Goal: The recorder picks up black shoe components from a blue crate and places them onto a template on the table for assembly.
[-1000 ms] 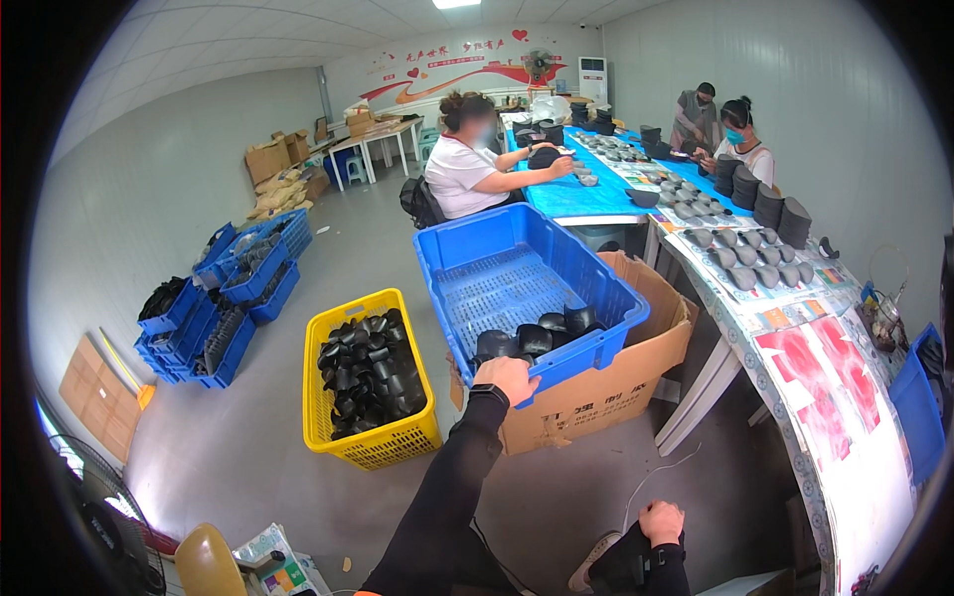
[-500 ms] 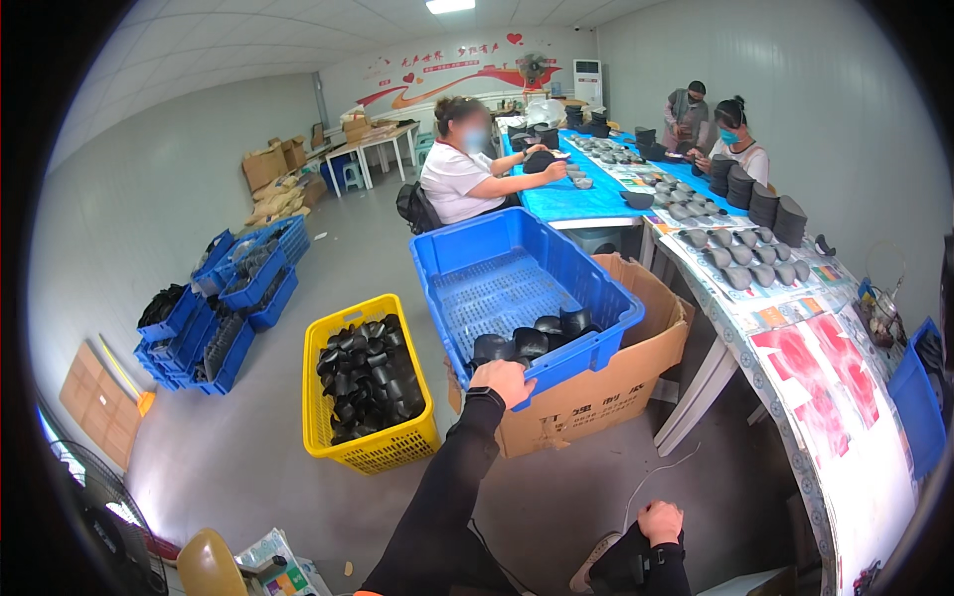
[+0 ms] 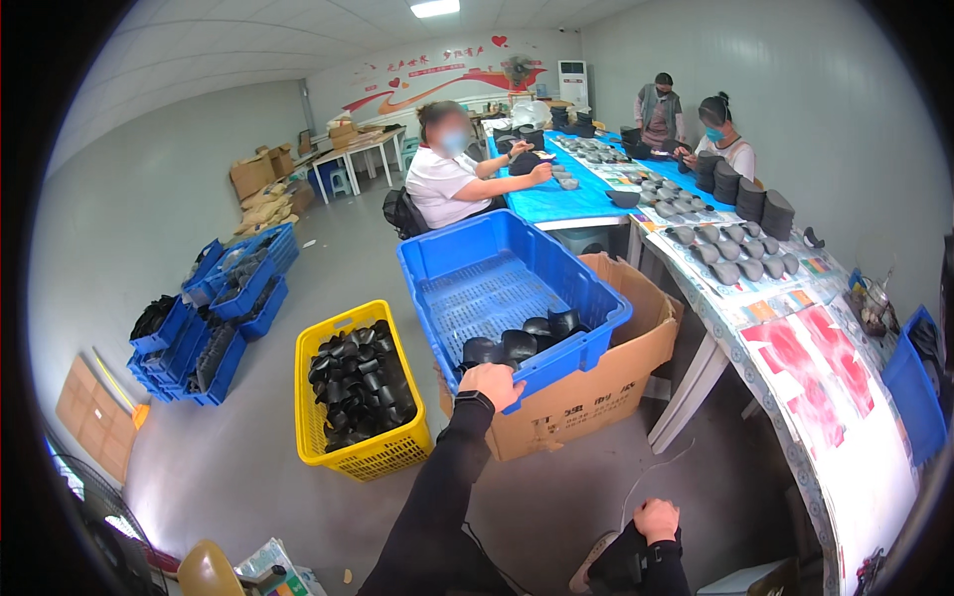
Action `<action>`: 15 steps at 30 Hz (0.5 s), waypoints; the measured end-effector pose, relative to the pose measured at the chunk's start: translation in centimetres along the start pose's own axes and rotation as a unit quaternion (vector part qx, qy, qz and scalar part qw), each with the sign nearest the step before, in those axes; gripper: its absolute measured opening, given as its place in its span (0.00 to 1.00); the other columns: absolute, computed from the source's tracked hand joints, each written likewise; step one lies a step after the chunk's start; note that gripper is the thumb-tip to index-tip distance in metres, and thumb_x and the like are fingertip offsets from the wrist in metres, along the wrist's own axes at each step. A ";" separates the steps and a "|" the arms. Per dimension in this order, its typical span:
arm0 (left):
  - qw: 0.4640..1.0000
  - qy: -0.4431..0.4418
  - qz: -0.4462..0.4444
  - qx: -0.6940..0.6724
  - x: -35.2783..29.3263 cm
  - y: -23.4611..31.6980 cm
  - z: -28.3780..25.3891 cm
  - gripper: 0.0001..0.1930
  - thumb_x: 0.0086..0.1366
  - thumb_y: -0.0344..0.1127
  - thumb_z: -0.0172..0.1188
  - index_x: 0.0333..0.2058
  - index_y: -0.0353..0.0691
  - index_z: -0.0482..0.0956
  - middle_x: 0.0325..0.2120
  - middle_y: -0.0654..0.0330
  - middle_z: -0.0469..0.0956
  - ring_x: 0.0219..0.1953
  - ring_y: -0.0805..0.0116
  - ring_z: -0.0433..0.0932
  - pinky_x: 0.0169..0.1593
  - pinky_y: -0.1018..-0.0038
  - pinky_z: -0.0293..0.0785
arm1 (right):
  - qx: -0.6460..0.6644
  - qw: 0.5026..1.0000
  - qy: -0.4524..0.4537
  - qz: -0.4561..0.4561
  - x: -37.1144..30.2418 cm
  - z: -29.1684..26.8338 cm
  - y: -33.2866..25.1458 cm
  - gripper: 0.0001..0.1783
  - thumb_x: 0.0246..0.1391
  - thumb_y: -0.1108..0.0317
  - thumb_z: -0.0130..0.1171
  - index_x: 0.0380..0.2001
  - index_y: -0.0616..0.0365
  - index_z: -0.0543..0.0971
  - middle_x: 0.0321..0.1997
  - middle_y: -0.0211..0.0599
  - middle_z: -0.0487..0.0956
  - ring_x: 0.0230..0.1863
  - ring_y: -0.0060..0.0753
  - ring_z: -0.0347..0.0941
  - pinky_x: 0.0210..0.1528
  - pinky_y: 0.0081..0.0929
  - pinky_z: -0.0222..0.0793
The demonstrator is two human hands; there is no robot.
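Your left hand (image 3: 490, 382) grips the near rim of the blue crate (image 3: 467, 298), fingers curled over its edge. The crate sits tilted on top of an open cardboard box (image 3: 606, 382), its near end lower. A few black moulded parts (image 3: 524, 343) lie gathered in the crate's low corner, just beyond your fingers; the rest of its slatted floor is bare. Your right hand (image 3: 656, 519) hangs low near your leg, closed into a loose fist and holding nothing that shows.

Left of the box, on the floor, stands a yellow basket (image 3: 393, 455) filled with the same black parts. To your right runs the long tabletop (image 3: 845, 437) carrying rows of dark pieces. A seated person (image 3: 447, 179) works at its far blue-covered end.
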State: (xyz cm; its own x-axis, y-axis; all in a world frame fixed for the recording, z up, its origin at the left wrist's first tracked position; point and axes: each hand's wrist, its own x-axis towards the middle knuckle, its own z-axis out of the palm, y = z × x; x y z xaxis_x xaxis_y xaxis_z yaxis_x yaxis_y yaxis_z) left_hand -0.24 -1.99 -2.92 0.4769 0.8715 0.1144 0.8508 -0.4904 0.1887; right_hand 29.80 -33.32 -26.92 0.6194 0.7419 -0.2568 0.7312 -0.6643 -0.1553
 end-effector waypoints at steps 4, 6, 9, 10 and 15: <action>1.000 -0.014 -0.004 0.009 0.2 -0.1 -0.2 0.21 0.67 0.58 0.62 0.41 0.46 0.90 0.33 0.49 0.88 0.40 0.46 0.87 0.50 0.53 0.83 | -0.010 1.000 0.010 -0.005 0.1 0.1 0.1 0.19 0.57 0.52 0.59 0.42 0.47 0.91 0.46 0.43 0.89 0.56 0.48 0.82 0.65 0.48 0.69; 1.000 -0.011 -0.002 0.008 0.4 -0.2 0.2 0.21 0.67 0.58 0.62 0.41 0.46 0.90 0.33 0.49 0.88 0.40 0.46 0.87 0.50 0.53 0.83 | -0.009 1.000 0.015 -0.005 0.3 0.3 0.2 0.19 0.57 0.52 0.59 0.41 0.48 0.91 0.46 0.43 0.89 0.56 0.48 0.82 0.65 0.49 0.70; 1.000 -0.010 -0.003 0.009 0.5 -0.2 0.3 0.21 0.67 0.58 0.62 0.41 0.47 0.90 0.33 0.49 0.88 0.40 0.46 0.87 0.49 0.53 0.83 | 0.003 1.000 0.026 -0.008 0.2 0.5 0.4 0.18 0.57 0.52 0.59 0.41 0.48 0.91 0.46 0.43 0.89 0.55 0.49 0.83 0.64 0.49 0.70; 1.000 -0.007 -0.006 0.010 0.5 -0.1 0.3 0.21 0.67 0.58 0.62 0.41 0.47 0.90 0.33 0.49 0.88 0.40 0.46 0.87 0.49 0.53 0.83 | 0.004 1.000 0.029 -0.012 0.2 0.5 0.4 0.18 0.57 0.52 0.59 0.40 0.48 0.91 0.46 0.43 0.89 0.55 0.49 0.83 0.64 0.50 0.71; 1.000 -0.010 -0.014 0.019 0.5 0.0 0.2 0.20 0.67 0.58 0.62 0.41 0.49 0.91 0.33 0.50 0.88 0.40 0.47 0.87 0.50 0.54 0.83 | -0.003 0.999 0.031 -0.012 0.1 0.1 0.1 0.18 0.57 0.52 0.58 0.40 0.48 0.91 0.45 0.43 0.89 0.54 0.49 0.83 0.63 0.50 0.72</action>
State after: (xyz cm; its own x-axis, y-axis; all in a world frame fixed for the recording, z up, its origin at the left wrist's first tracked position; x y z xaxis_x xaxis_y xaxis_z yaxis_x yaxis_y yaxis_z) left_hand 0.04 -1.54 -3.02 0.4576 0.8846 0.0905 0.8710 -0.4663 0.1548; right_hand 29.89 -33.34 -27.10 0.6176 0.7621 -0.1941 0.7478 -0.6455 -0.1553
